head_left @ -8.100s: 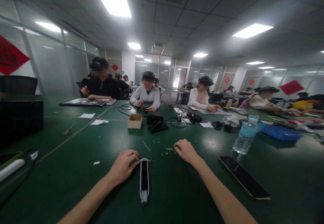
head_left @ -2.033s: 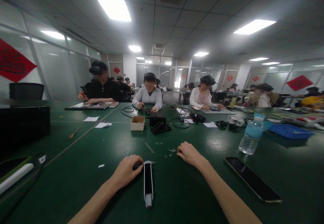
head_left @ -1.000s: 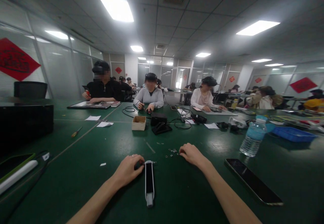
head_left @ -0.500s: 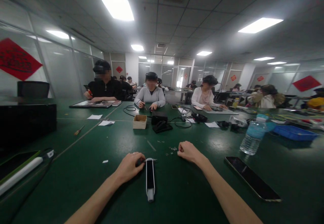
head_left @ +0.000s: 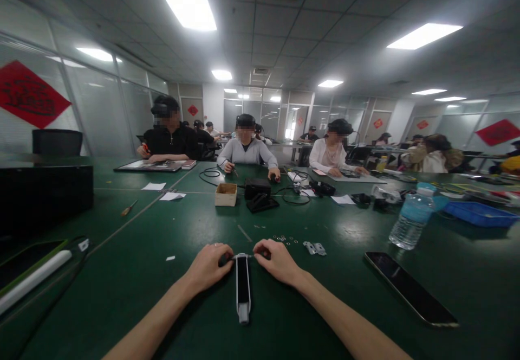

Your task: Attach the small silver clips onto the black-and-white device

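Observation:
A long narrow device (head_left: 242, 281) with a white frame, a black middle and a grey end piece lies flat on the green table in front of me. A thin metal rod (head_left: 249, 256) crosses its far end. My left hand (head_left: 209, 265) rests on the table with curled fingers, pinching at the left end of that rod. At the rod's right end, my right hand (head_left: 276, 259) has thumb and fingers drawn together; anything small between them is hidden. Beyond it lie several small metal rings (head_left: 284, 238). Silvery metal pieces (head_left: 314, 248) sit right of the rings.
A phone (head_left: 410, 289) and a water bottle (head_left: 412, 219) stand to my right, near a blue tray (head_left: 483, 213). Ahead are a small cardboard box (head_left: 226, 195) and a black stand (head_left: 260, 194) with cables. A brush (head_left: 129, 208) lies left. People sit opposite.
My right hand has moved left from the rings to the rod's right end, uncovering the silvery metal pieces. My left hand stays at the rod's left end. The opposite person's hands have moved apart.

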Demonstrator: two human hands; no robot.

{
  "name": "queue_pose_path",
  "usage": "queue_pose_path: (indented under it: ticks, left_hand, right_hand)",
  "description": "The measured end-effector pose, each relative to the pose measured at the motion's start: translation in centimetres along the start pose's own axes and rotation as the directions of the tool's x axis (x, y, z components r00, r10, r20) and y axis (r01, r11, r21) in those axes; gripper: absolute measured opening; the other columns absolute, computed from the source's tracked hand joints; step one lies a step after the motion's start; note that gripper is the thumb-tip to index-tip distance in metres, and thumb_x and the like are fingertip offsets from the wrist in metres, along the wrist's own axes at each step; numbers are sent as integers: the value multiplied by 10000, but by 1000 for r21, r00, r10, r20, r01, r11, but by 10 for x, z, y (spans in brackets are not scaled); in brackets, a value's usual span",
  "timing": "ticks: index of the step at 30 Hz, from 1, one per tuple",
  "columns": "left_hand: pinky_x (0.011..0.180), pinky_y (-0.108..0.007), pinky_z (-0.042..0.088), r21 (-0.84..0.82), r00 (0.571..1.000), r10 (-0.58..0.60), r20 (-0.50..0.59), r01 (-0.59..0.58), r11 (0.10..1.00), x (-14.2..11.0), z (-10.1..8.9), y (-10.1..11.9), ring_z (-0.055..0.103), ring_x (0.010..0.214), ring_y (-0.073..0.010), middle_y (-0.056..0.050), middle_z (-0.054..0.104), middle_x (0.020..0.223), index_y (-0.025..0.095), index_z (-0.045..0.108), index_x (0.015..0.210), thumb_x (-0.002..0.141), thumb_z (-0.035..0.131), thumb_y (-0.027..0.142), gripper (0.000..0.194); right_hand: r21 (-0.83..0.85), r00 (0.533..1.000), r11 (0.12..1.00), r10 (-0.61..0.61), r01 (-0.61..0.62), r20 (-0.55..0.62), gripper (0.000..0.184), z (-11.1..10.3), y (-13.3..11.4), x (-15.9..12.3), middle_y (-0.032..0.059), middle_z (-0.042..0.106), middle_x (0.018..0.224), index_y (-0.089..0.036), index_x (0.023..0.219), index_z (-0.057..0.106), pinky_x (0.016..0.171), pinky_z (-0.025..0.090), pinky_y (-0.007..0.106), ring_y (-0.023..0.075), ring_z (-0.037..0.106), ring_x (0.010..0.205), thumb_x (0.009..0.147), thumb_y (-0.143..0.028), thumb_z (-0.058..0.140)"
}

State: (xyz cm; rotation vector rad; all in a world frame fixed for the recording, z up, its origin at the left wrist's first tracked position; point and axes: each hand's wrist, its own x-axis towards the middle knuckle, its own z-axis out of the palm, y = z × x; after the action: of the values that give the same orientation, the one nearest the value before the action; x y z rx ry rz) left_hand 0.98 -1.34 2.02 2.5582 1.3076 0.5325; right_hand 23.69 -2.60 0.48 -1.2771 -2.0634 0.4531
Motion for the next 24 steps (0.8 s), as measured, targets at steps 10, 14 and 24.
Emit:
queue_pose_path:
  ticks: [10,14,24]
  left_hand:
    - [750,-316,434,33,1000,-4,-13,5,999,1,5,-7,601,808,-198,-40,675,845,197,652,862,822,501,286,180]
    - [748,-309,435,20,1000,2,-19,-2,1000,1,6,-8,602,797,-190,-36,673,840,198,651,857,825,496,283,180]
    - [752,-315,437,17,1000,0,-13,0,1000,0,3,-4,607,811,-202,-42,673,850,202,653,864,835,497,284,179]
  right_hand:
    - [-35,1000,999,-5,5,3,135,0,-1,0,34,666,849,-172,884,671,710,466,262,151,577,769,785,-133,588]
    - [-12,1000,1000,-19,19,21,145,-1,-4,-1,31,667,863,-180,894,671,715,469,261,151,580,784,783,-134,591]
    - [0,998,1000,13,-13,61,151,-2,-5,-2,28,667,907,-192,961,676,728,460,260,153,577,808,826,-211,612]
